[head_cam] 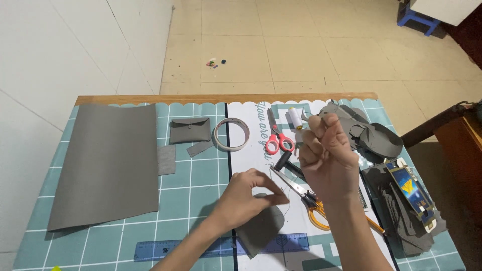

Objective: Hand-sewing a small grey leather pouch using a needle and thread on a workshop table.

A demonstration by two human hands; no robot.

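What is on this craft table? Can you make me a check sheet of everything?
Surface: teal gridded cutting mat on a wooden-edged table.
Job's things: small rounded grey leather piece pinched by the left hand; thin thread runs up towards the raised right hand.
Clutter: large grey leather sheet, small grey envelope pouch, white tape ring, red-handled scissors, orange-handled scissors, white thread spool, blue plastic ruler, pile of grey cut pieces.
Grips: left closed on the leather piece; right fingers closed, what they hold is too thin to tell.
Cables: nothing seen.
Surroundings: beige tiled floor, white wall.
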